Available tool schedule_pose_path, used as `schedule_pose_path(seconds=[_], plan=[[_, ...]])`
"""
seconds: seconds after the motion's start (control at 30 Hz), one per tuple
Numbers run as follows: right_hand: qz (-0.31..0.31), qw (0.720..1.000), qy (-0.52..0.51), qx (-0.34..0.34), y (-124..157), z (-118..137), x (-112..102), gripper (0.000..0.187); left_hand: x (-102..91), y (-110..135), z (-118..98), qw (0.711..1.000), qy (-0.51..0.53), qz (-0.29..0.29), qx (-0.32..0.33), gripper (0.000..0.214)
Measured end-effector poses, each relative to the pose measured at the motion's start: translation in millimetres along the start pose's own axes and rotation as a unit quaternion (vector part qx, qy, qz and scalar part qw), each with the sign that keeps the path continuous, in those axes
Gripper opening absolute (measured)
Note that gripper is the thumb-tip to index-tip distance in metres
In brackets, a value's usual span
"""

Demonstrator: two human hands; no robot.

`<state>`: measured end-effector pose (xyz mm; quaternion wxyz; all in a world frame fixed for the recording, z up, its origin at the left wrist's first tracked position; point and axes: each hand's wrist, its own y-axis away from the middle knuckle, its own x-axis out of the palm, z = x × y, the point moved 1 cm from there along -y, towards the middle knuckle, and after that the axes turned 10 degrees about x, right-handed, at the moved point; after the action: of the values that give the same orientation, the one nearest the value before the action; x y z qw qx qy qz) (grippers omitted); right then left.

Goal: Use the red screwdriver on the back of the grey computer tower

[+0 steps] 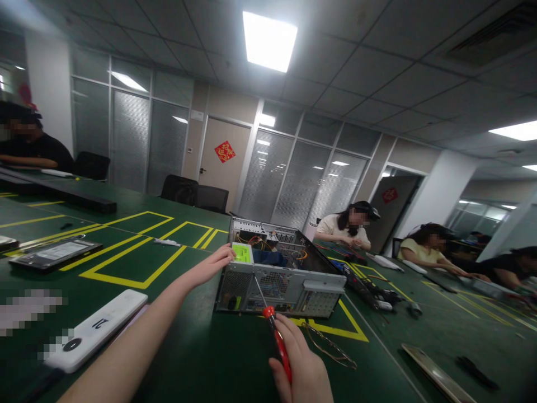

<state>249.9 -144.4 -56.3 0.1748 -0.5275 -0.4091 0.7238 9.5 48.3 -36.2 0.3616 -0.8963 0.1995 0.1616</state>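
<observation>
An open grey computer case [285, 280] lies on the green table [210, 358], with cables and a green-labelled power supply [242, 253] inside. My left hand [212, 265] rests on the case's near left top edge, fingers curled over it by the power supply. My right hand [300, 364] is closed around a red-handled screwdriver [274, 330]. Its metal shaft points up at the case's rear panel, near the fan grille.
A white device marked 21 [94, 330] lies near my left forearm, a dark flat panel [54, 252] farther left. Glasses [331, 347] and a long flat strip [436, 372] lie to the right. Other people sit at the far right and far left. Yellow tape lines cross the table.
</observation>
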Motion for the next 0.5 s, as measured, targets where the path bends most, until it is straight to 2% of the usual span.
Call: schedule_pose_path(seconds=[0.07, 0.2, 0.27, 0.4, 0.5], plan=[[-0.006, 1.0, -0.009, 0.0, 0.5, -0.1, -0.3, 0.041, -0.1, -0.4, -1.0, 1.0, -0.002, -0.001, 0.004, 0.029], [-0.07, 0.997, 0.015, -0.033, -0.8, 2.9, -3.7, 0.045, -0.7, -1.6, -4.9, 1.0, -0.008, 0.007, 0.019, 0.03], [-0.045, 0.998, 0.024, -0.041, -2.7, 3.5, -5.8, 0.044, -0.9, -1.8, -5.9, 1.0, -0.007, 0.008, 0.016, 0.03], [0.044, 0.998, -0.003, -0.039, -4.1, 0.7, -6.6, 0.047, -0.5, -1.2, -4.3, 1.0, 0.0, 0.005, 0.009, 0.029], [0.004, 0.999, -0.019, -0.041, -3.0, 0.4, -4.0, 0.04, 0.1, -1.0, -2.4, 1.0, 0.002, 0.004, 0.006, 0.029]])
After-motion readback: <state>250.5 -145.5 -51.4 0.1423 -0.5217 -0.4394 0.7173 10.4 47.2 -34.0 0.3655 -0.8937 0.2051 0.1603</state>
